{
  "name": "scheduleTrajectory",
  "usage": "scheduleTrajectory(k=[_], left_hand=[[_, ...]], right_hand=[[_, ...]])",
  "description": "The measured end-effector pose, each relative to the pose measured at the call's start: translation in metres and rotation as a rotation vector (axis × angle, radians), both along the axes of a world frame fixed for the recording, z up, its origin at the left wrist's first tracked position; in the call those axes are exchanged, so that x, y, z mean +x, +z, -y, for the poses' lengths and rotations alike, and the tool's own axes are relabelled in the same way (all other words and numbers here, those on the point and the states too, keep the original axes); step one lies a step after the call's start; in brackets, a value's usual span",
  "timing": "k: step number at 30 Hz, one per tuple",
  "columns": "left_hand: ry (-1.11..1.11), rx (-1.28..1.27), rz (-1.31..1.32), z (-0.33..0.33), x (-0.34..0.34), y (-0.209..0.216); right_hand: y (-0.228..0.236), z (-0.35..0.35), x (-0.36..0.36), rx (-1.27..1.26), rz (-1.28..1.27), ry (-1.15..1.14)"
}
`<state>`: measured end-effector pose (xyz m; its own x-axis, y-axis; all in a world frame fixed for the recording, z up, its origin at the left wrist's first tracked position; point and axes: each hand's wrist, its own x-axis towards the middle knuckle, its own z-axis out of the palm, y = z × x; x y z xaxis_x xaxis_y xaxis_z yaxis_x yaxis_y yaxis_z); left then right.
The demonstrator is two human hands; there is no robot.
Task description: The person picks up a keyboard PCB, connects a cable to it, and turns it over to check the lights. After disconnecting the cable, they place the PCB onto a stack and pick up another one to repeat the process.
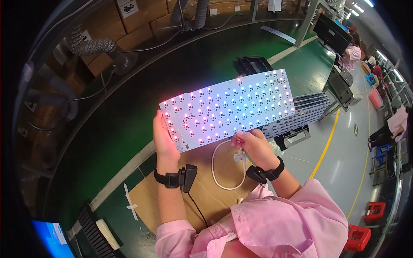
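A white keyboard circuit board point(228, 109) is held up, tilted, above the bench, its rows of small lights glowing from pink at the left to blue at the right. My left hand point(165, 139) grips its left end, fingers behind it and out of sight. At the lower edge my right hand point(257, 148) is closed in a pinch on a white cable point(214, 165), which loops down below the board. The exact contact of those fingertips is partly hidden. Both wrists wear black straps with small black devices. Behind the board's right end lies a stack of similar boards point(305, 114).
Brown cardboard point(193, 158) covers part of the green bench. A black tray point(254, 65) sits beyond the board. At lower left are a black keyboard point(92, 232) and a lit screen point(51, 236). Cartons point(142, 38) line the far left; co-workers and red stools point(357, 238) are to the right.
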<state>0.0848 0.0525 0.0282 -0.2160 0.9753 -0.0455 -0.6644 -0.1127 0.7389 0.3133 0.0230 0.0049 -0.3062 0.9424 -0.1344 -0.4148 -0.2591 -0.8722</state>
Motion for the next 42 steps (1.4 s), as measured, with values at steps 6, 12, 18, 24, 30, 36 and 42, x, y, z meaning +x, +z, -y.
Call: scheduleTrajectory(k=[6,12,18,24,30,36,42], left_hand=[[-0.014,-0.019,0.031,0.0,0.002,0.001],[-0.035,-0.029,0.007,-0.004,0.0,-0.003],[-0.009,-0.087,-0.027,-0.007,-0.007,-0.011],[-0.07,-0.076,0.014,-0.01,-0.011,-0.017],[-0.062,-0.071,0.009,-0.005,-0.006,-0.005],[-0.059,-0.096,0.0,-0.001,-0.001,0.001],[-0.113,-0.092,0.042,-0.003,-0.005,-0.001]], right_hand=[[0.001,0.0,0.001,-0.022,0.017,-0.008],[-0.001,-0.001,0.002,0.011,0.014,0.026],[0.001,0.001,-0.001,0.03,0.038,-0.017],[-0.002,-0.002,-0.002,0.035,0.045,0.036],[0.001,-0.001,-0.001,0.076,0.09,0.049],[-0.004,-0.003,-0.002,0.072,0.074,0.034],[-0.001,-0.002,-0.002,0.081,0.066,0.038]])
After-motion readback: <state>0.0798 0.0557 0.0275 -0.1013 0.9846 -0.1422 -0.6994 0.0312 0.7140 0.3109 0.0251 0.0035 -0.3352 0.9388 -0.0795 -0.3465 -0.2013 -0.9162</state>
